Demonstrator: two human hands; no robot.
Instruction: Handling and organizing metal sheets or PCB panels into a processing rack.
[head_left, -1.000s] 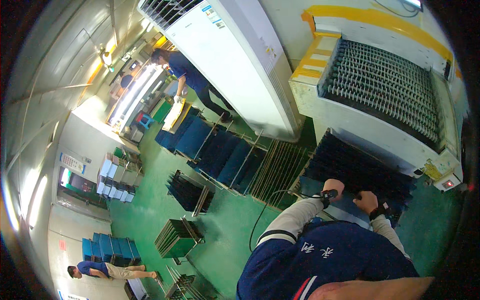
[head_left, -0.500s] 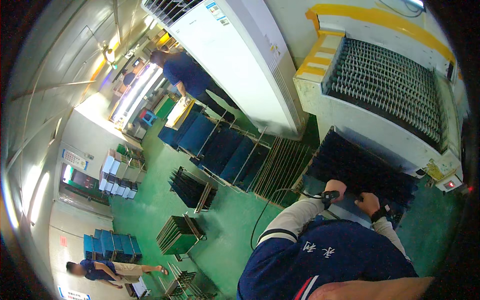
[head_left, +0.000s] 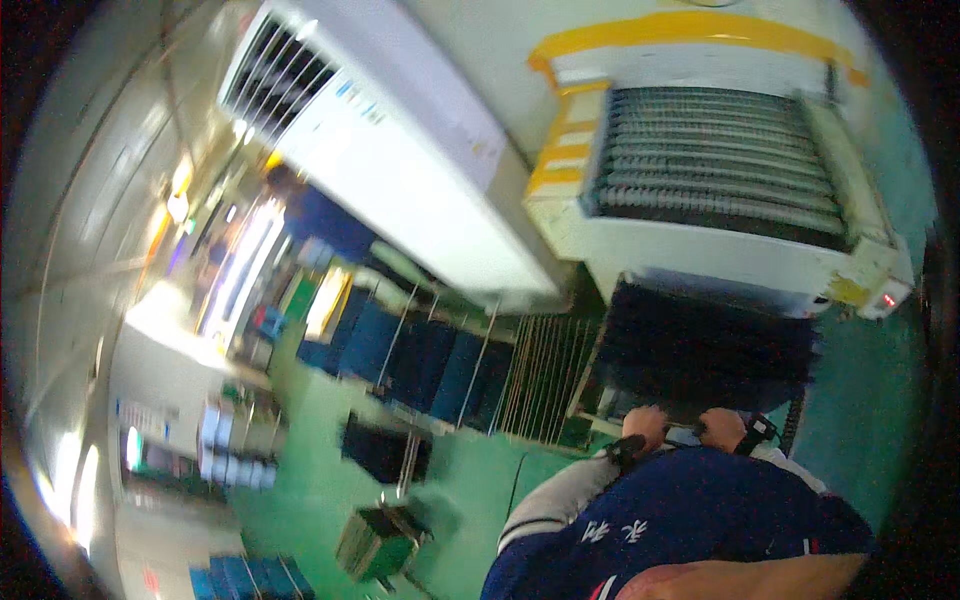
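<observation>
Standing at the white roller machine, I judge the step in hand to be handling the load at its outlet. The largest thing beside it, to its left, is a tall white cabinet with a grille at its top and small coloured stickers down its face, too blurred to tell apart. Below the machine's front lies the dark rack. My left hand and right hand sit side by side on its near edge, knuckles up. The fingers look curled down over that edge, but I cannot tell whether they clamp it or only rest there. Any next move calls for an even hold from both hands, I think, since the rack is wide and dark against my sleeves.

Left of the rack stands a row of blue panels on the green floor. A yellow band runs along the machine's far top. On its near right corner are a small yellow label and a red lamp.
</observation>
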